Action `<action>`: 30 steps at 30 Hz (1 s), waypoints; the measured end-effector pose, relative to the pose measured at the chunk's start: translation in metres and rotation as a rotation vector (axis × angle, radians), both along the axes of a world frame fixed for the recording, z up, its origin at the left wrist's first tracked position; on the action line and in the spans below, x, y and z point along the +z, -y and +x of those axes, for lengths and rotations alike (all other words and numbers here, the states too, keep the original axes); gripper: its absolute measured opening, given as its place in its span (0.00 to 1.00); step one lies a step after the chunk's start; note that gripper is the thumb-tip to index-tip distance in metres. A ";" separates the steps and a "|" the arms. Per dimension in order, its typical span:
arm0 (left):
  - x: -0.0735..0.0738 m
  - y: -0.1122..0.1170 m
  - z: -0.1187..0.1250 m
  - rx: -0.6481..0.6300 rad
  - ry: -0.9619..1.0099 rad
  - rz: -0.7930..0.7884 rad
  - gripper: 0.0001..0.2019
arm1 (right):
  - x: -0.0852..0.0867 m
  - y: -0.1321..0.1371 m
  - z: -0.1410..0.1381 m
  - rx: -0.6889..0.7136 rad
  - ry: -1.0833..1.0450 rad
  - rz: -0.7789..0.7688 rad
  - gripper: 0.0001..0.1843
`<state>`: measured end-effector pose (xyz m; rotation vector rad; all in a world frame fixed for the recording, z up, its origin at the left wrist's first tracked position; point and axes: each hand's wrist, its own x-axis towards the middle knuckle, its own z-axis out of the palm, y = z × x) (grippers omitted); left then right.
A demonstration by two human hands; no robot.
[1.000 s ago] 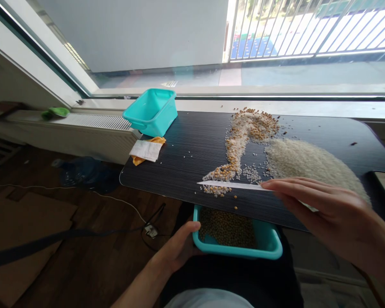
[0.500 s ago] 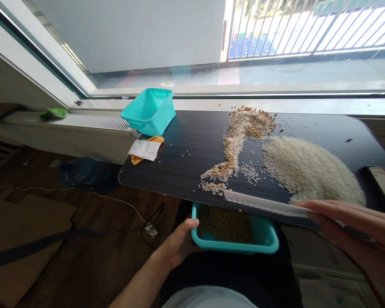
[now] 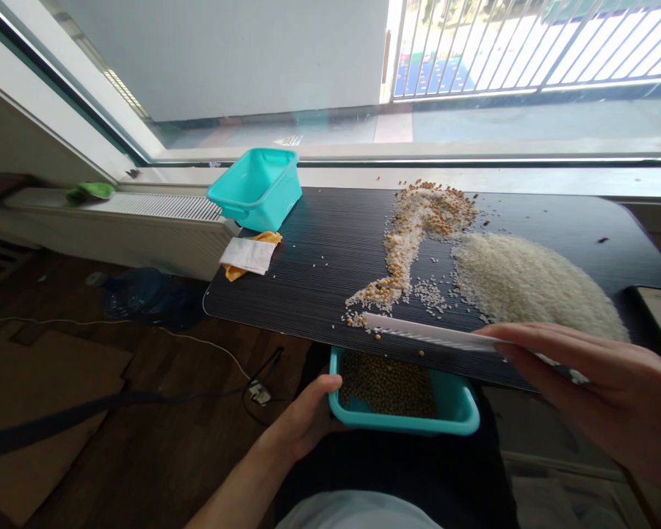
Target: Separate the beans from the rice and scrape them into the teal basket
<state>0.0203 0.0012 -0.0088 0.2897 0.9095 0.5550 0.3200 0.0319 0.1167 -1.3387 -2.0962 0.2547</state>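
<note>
My right hand point(image 3: 600, 389) pinches a long white card strip point(image 3: 430, 334), held edge-down on the dark table point(image 3: 319, 264) just in front of a trail of mixed beans and rice point(image 3: 402, 250). A large heap of white rice point(image 3: 523, 283) lies to the right of the trail. My left hand point(image 3: 302, 422) grips the left rim of a teal tub point(image 3: 457, 419) held under the table's near edge; the tub holds brown beans point(image 3: 388, 382).
A second teal tub point(image 3: 256, 187), seemingly with nothing in it, stands at the table's far left corner beside a white packet on an orange cloth point(image 3: 249, 256). A radiator point(image 3: 143, 213) and window run behind. Cables and cardboard lie on the wooden floor at left.
My right hand pulled the strip toward the table's near edge, then moved it back up to the lower end of the bean trail. A few loose beans shifted. The left hand stayed on the tub.
</note>
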 end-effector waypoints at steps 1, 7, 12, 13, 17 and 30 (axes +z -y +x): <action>0.000 0.000 0.000 0.000 0.004 -0.001 0.27 | 0.000 -0.001 -0.002 0.013 -0.002 -0.016 0.08; -0.002 0.001 0.000 0.015 -0.006 -0.004 0.28 | -0.002 0.006 -0.003 0.118 0.012 -0.074 0.10; -0.003 0.000 0.000 0.003 -0.002 0.003 0.27 | 0.000 0.010 0.000 0.078 0.068 0.067 0.09; -0.003 0.000 0.000 0.003 -0.002 0.006 0.27 | 0.000 0.010 -0.001 0.085 0.080 0.063 0.09; -0.002 0.001 -0.002 0.007 -0.003 0.014 0.24 | 0.000 0.006 -0.001 0.121 0.114 0.042 0.09; -0.003 0.001 -0.004 0.017 0.023 0.006 0.20 | -0.006 -0.011 -0.004 0.019 0.115 0.066 0.09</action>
